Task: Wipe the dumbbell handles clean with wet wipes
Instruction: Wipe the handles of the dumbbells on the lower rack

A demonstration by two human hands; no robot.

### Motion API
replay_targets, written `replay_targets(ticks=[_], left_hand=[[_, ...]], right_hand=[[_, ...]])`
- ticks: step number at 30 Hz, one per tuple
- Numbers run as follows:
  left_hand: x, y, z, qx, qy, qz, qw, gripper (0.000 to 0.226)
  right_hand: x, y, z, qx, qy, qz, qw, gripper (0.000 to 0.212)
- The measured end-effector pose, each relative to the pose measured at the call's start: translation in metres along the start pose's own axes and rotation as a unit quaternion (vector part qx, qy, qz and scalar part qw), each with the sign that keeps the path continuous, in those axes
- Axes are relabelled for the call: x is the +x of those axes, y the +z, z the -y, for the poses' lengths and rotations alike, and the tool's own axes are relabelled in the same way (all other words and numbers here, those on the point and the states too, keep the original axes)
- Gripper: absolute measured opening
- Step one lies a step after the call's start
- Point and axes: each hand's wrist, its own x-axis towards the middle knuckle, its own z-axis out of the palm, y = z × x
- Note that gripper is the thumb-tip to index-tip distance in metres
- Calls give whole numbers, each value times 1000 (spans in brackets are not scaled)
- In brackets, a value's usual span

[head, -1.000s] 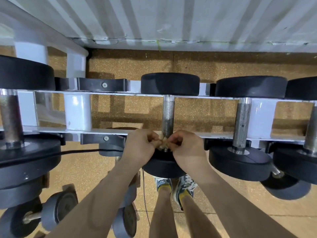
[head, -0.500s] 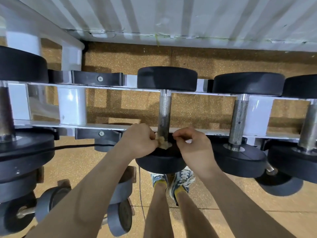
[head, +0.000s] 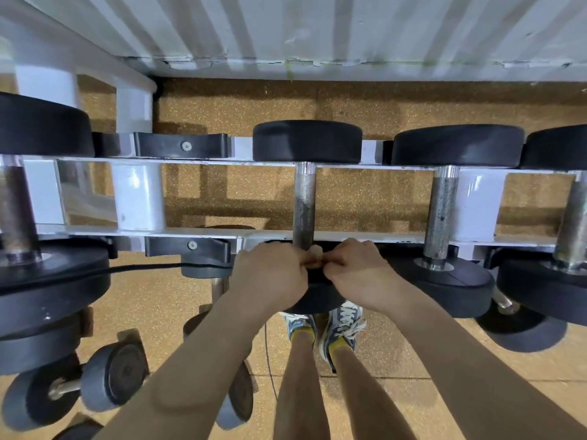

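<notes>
Left hand (head: 270,274) and right hand (head: 359,274) both pinch small wipe (head: 314,254) at near end of dumbbell handle (head: 304,208) on rack (head: 139,231).

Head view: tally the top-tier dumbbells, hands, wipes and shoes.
dumbbells: 4
hands, left hand and right hand: 2
wipe: 1
shoes: 2
Total: 9
</notes>
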Motion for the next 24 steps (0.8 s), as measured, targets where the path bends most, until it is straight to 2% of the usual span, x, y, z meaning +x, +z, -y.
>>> replay_targets(ticks=[5, 7, 10, 12, 16, 20, 24], left_hand=[[-14, 5, 15, -84, -49, -58, 994, 36], [-11, 8, 14, -104, -56, -74, 990, 34], [-11, 14, 14, -132, -45, -96, 985, 34], [-11, 18, 14, -176, -39, -113, 977, 36], [-3, 16, 13, -220, -51, -129, 965, 23], [6, 20, 20, -246, -55, -177, 951, 10], [1, 28, 23, -301, -69, -216, 926, 10]], right_hand=[[23, -2, 10, -59, 9, 43, 997, 40], [15, -2, 8, -59, -8, 24, 998, 41], [-7, 3, 11, -49, -25, -25, 998, 54], [-5, 8, 12, -22, 7, -52, 998, 51], [27, 5, 6, -35, 61, -86, 994, 21], [22, 14, 6, 24, 41, -108, 993, 22], [11, 9, 10, -22, -14, -77, 997, 26]])
